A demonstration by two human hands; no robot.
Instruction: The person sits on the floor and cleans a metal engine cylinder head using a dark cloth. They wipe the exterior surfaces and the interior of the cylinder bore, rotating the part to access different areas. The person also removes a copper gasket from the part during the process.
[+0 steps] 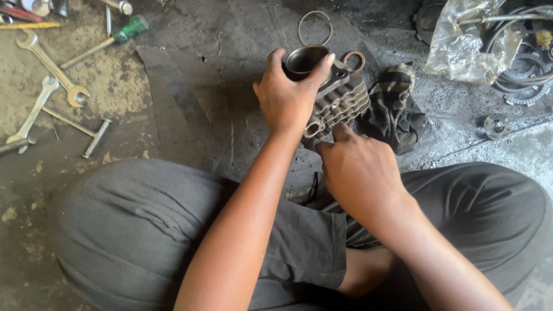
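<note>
Firmly keep your left hand (285, 98) clenched over the finned engine cylinder (337, 98) while your right hand (360, 167) fingers grip its lower edge steadily.

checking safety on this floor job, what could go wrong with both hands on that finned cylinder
1. The left hand grips the finned cylinder over its open bore; bare fingers could get nicked on the edges.
2. The right hand presses the lower fins, so the part might slip or roll on the gritty floor.
3. The thin ring and washer lie loose nearby, easily lost.

Single head view, steeply downward, close over lap.
</note>
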